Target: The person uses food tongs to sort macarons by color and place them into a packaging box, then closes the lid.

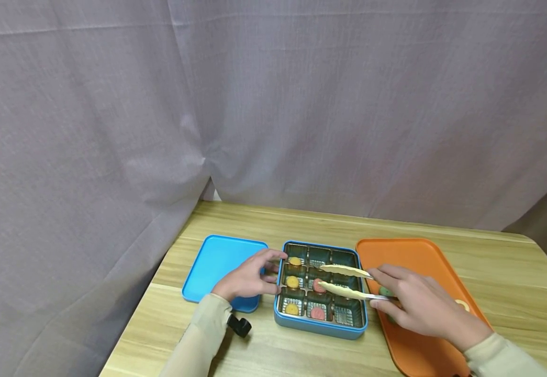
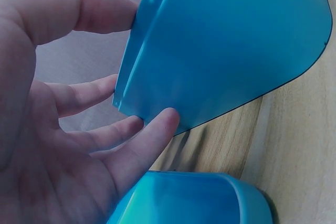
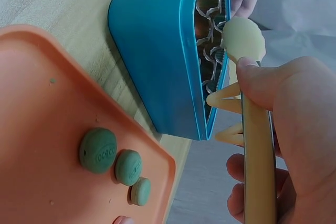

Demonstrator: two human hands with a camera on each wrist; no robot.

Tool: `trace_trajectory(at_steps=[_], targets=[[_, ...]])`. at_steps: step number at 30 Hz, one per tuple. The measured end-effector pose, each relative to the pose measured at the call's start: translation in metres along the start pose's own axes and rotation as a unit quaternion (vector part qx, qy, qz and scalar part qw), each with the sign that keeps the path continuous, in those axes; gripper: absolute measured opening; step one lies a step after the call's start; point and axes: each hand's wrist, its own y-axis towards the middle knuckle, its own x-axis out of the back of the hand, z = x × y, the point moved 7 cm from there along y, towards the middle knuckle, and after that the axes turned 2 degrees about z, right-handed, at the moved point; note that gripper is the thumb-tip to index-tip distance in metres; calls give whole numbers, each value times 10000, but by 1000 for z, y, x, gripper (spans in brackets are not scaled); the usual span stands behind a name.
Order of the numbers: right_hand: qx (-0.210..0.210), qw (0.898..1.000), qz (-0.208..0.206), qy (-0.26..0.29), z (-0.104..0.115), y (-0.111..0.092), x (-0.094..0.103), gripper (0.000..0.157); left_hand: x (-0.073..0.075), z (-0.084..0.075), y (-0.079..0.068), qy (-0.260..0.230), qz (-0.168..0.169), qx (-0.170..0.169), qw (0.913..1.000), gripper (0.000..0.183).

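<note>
My right hand grips metal tongs with pale yellow scalloped heads. The tong heads are spread apart above a blue box with a dark divided insert. Yellow macarons lie in its left column. Pink macarons lie in the middle column's middle and near compartments; one tong head partly covers the middle one. My left hand rests against the box's left side, fingers and thumb spread; in the left wrist view fingertips touch the blue wall. Nothing visible is between the tong heads.
An orange tray lies right of the box, partly under my right hand. Several green macarons sit on it. A blue lid lies left of the box, partly under my left hand. Grey curtains hang behind the wooden table.
</note>
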Motion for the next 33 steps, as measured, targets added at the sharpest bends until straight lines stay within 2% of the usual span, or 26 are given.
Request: trace_trajectory(at_steps=[7,13,18,24,33], targets=[[-52,10000,-76,26,-5,-6,7,59,0,0,0,-17,-7,-32,10000,75],[-345,9991,-236,67,-25,-20,19,59,0,0,0,0,-26,-54,10000,75],[-745,9970,-201,25,-50,-46,25,57,0,0,0,1,-14,-64,10000,75],[-1167,9931,-59,-75,-82,-82,22,60,0,1,0,-26,-14,-32,10000,76],[-1625,9863,73,-254,-111,-132,16,63,-1,2,1,-132,23,-56,9999,76]])
